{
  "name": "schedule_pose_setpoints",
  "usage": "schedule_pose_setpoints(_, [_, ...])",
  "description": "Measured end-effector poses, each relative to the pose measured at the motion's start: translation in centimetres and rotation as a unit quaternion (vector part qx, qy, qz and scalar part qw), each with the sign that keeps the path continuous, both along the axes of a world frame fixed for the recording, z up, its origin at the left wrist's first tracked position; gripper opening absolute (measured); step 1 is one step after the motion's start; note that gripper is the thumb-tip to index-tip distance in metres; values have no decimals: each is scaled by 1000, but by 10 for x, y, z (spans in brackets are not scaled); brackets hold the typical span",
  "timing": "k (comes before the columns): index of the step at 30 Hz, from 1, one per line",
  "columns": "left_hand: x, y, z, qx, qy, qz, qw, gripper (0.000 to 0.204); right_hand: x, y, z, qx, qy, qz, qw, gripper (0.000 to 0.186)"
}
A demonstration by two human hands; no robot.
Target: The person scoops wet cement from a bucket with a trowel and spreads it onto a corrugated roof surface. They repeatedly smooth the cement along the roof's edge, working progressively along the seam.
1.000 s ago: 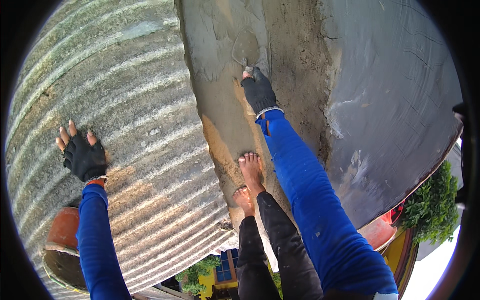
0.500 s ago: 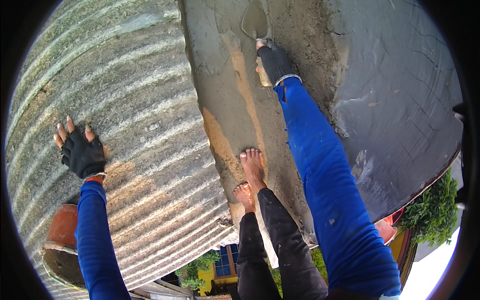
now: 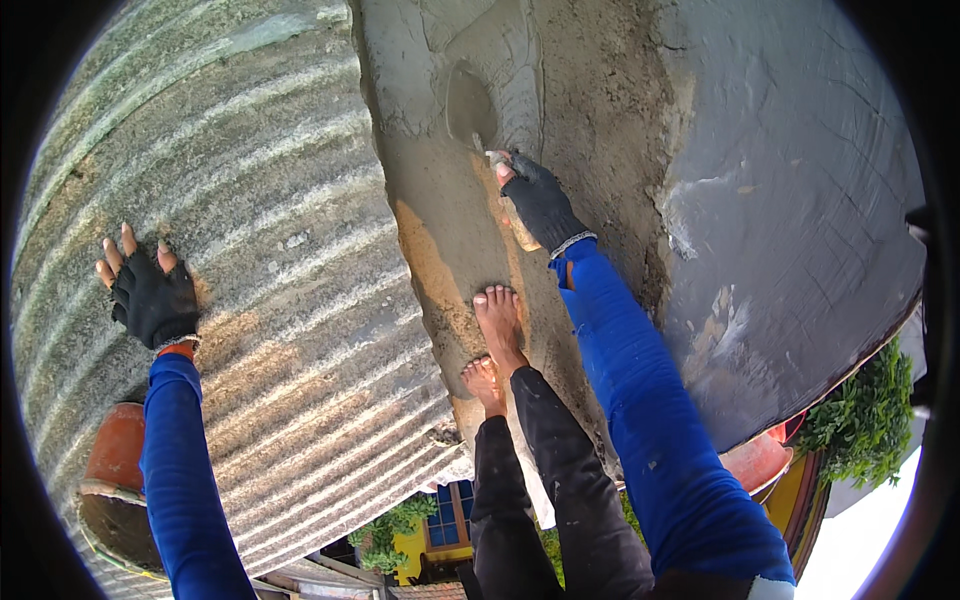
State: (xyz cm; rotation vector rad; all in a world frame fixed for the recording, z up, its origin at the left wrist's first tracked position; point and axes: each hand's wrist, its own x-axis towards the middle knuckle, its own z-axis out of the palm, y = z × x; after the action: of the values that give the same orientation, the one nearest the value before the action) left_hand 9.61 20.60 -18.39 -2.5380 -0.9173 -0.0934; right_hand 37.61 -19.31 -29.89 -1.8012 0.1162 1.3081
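Observation:
My right hand (image 3: 537, 203), in a black fingerless glove, is closed round the handle of a trowel (image 3: 471, 104). The trowel's rounded blade lies against wet grey mortar (image 3: 415, 85) in the strip between the roofing and the dark slab. My left hand (image 3: 155, 292), gloved the same way, rests flat on a corrugated roofing sheet (image 3: 290, 245) with its fingers spread and nothing in it. Nearest to my left forearm, an orange-red bucket (image 3: 122, 450) lies tipped on the sheet, its mouth toward the lower edge.
My bare feet (image 3: 497, 322) stand on the narrow mortar strip. At right a smooth dark grey slab (image 3: 800, 200) slopes to an outer edge. Past that edge are a reddish container (image 3: 757, 462) and green foliage (image 3: 860, 410). A yellow house with a blue window (image 3: 448, 518) shows far below.
My right hand has drawn the trowel back toward my feet and a little left, leaving a smoothed, ridged track in the mortar. My left hand stays on the sheet.

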Motion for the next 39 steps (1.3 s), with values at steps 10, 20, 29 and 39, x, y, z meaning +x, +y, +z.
schedule_pose_setpoints(10, [-2,2,-4,2,-16,-12,1000,59,47,20,-5,-41,-84,-79,992,43])
schedule_pose_setpoints(20, [-2,-1,-4,5,-23,-5,1000,57,3,5,-33,-12,-76,86,993,46])
schedule_pose_setpoints(29, [-5,1,-6,20,4,22,1000,57,-63,-33,-8,-51,29,138,989,45])
schedule_pose_setpoints(39, [-4,-1,-3,13,-1,36,999,57,117,75,-11,-18,-115,-66,991,36])
